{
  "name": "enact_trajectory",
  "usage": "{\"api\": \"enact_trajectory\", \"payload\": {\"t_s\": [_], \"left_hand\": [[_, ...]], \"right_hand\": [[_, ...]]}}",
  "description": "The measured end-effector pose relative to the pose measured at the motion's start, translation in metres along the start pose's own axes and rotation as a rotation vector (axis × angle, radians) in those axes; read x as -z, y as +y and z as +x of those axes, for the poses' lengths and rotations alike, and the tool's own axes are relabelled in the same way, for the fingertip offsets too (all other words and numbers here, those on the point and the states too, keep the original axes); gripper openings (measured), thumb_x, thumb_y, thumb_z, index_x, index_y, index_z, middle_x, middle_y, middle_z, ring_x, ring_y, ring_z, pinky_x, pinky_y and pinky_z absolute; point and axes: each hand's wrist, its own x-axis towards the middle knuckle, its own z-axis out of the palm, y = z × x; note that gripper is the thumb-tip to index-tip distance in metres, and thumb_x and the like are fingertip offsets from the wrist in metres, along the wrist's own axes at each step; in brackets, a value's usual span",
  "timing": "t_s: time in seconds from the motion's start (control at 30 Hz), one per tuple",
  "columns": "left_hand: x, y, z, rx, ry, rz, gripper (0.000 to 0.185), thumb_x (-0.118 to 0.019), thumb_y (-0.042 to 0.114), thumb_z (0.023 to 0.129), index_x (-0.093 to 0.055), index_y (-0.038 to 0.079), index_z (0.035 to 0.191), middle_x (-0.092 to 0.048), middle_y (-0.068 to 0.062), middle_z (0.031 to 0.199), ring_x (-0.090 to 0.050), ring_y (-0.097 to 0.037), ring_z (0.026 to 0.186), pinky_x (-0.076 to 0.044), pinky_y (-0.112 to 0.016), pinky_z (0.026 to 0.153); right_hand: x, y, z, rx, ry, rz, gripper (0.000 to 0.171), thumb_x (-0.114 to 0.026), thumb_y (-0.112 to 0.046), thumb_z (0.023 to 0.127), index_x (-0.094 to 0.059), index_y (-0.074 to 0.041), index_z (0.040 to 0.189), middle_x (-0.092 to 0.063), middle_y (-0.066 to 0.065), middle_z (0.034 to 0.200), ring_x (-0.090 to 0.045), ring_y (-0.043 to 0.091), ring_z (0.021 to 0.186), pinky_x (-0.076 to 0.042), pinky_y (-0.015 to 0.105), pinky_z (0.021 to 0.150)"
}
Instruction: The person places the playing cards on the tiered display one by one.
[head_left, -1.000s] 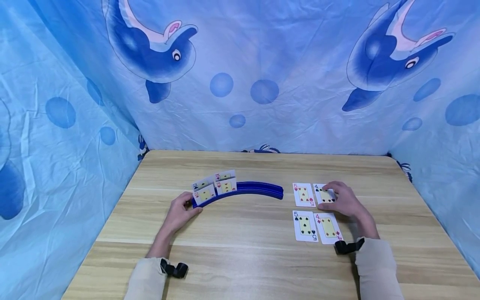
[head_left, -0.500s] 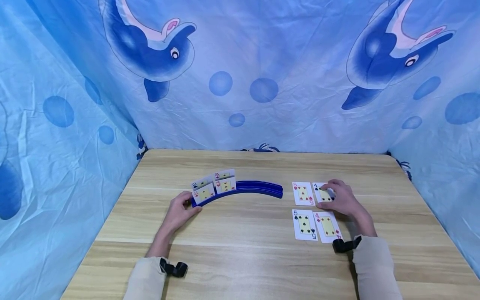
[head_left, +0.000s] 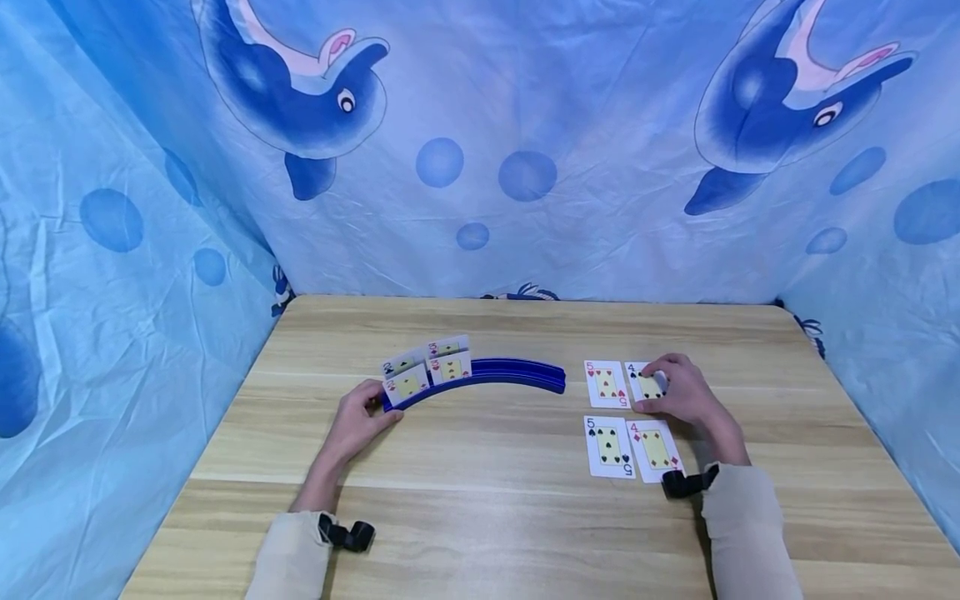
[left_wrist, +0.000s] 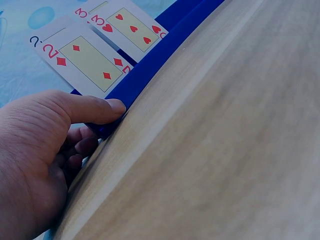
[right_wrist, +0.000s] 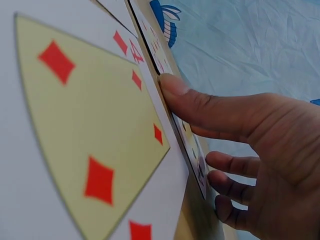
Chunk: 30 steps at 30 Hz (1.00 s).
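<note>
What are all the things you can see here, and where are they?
table: one, light wood, fills the middle.
card holder: one, blue, curved, centre of the table.
cards in holder: four, white, left end of the holder.
five of hearts: one, right of the holder.
four of spades: one, under the right hand.
five of spades: one, nearer row.
four of diamonds: one, beside it.
dolphin cloth: blue, behind and beside.
left hand: grips the holder's left end.
right hand: pinches the four of spades.

Bare table (head_left: 487,450) between card holder (head_left: 517,375) and cards (head_left: 609,446)
</note>
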Motion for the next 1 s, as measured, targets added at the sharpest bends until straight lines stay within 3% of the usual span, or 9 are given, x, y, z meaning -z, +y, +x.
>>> {"api": "enact_trajectory", "payload": {"t_s": [0.23, 1.0], "left_hand": [[0.0020, 0.0006, -0.0007, 0.003, 0.006, -0.011, 0.040, -0.079, 0.005, 0.081, -0.068, -0.003, 0.118, -0.067, -0.019, 0.120, -0.064, -0.031, 0.108, -0.050, -0.021, 0.085], [-0.0002, -0.0005, 0.0002, 0.027, -0.007, -0.018, 0.041, -0.079, 0.006, 0.082, -0.067, -0.002, 0.120, -0.065, -0.019, 0.124, -0.064, -0.032, 0.111, -0.049, -0.020, 0.088]], "right_hand": [[0.0021, -0.0074, 0.0015, -0.050, -0.017, -0.004, 0.060, -0.089, -0.024, 0.074, -0.064, 0.002, 0.121, -0.037, 0.031, 0.145, -0.036, 0.051, 0.131, -0.034, 0.067, 0.105], [0.0006, -0.0090, -0.0004, -0.078, -0.019, -0.011, 0.061, -0.089, -0.025, 0.073, -0.063, 0.003, 0.121, -0.038, 0.031, 0.145, -0.039, 0.048, 0.127, -0.038, 0.064, 0.103]]}}
